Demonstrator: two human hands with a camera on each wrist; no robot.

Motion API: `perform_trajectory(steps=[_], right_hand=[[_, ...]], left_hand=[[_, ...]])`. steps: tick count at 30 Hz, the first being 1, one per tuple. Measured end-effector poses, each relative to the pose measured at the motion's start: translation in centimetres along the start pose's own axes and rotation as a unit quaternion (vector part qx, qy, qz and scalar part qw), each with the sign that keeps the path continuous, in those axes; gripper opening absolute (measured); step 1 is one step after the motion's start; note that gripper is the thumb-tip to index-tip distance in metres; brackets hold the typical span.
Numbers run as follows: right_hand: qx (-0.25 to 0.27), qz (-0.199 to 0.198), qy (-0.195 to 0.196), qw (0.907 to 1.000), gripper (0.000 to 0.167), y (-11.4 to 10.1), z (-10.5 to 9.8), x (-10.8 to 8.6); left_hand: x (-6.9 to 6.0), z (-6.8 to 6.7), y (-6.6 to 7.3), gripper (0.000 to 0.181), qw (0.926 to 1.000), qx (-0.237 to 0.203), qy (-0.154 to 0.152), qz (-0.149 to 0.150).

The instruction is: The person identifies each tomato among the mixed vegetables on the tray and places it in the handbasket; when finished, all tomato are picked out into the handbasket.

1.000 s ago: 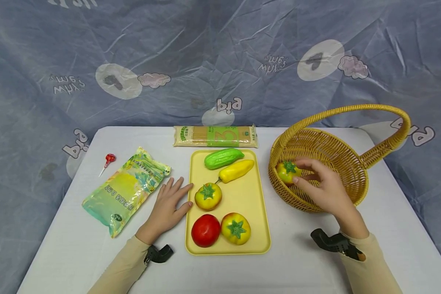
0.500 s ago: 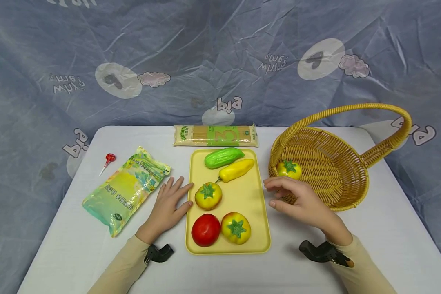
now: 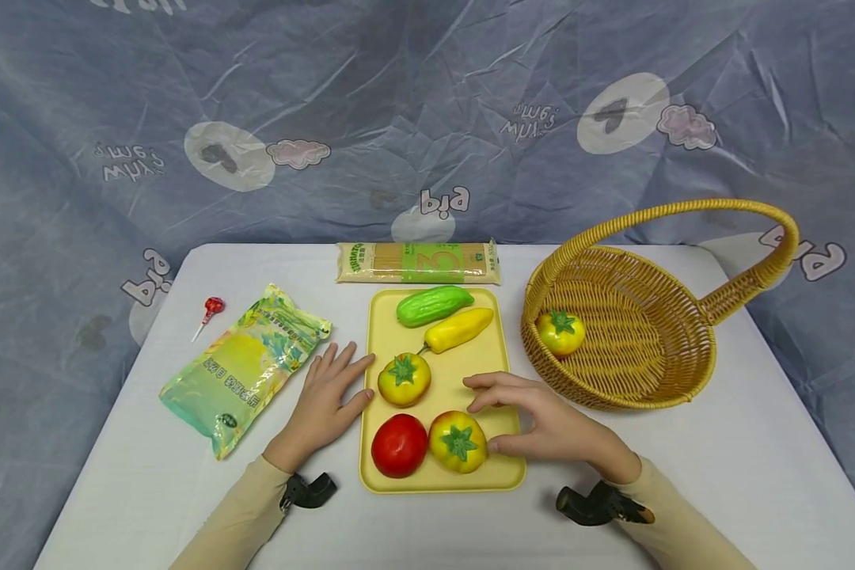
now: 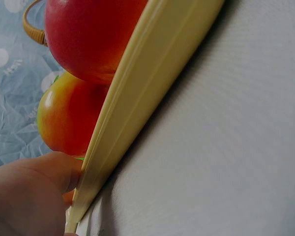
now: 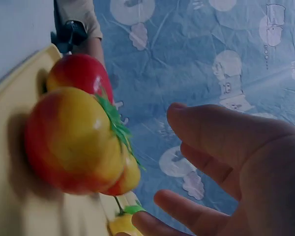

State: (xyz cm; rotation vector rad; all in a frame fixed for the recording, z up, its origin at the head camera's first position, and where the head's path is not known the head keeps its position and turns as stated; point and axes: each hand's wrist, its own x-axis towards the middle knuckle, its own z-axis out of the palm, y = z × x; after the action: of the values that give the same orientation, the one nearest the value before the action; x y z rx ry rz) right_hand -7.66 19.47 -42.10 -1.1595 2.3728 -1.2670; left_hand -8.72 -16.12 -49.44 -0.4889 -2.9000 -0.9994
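My left hand lies with fingers spread at the left rim of a yellow tray, its fingertips touching that edge. Over the tray's right side is my right hand, fingers parted and holding nothing. Its thumb is close to a yellow-and-red toy tomato with a green star-shaped top; the right wrist view shows a gap between hand and tomato. Beside it sits a plain red tomato. Farther up the tray are another yellow-and-red tomato, a yellow pepper and a green cucumber-like vegetable.
A wicker basket with a tall handle stands at right, one yellow-and-red tomato inside. Behind the tray lies a noodle packet. A green-yellow bag and a red lollipop lie at left.
My right hand has left the tomato in the basket and moved left and toward me, over the tray's right side. The left hand has stayed in place.
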Motion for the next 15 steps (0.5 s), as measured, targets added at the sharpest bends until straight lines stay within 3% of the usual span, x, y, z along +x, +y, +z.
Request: perform_trajectory(steps=[5,15], right_hand=[[0.041,-0.005,-0.034,0.9986,0.04,0.0,1.1,0.2],[0.068,0.001,-0.084,0.9941,0.028,0.2,2.8,0.6]], left_hand=[[0.0,0.0,0.0,0.052,1.0,0.001,0.001,0.003],[0.0,0.0,0.0,0.052,1.0,0.003,0.002,0.007]])
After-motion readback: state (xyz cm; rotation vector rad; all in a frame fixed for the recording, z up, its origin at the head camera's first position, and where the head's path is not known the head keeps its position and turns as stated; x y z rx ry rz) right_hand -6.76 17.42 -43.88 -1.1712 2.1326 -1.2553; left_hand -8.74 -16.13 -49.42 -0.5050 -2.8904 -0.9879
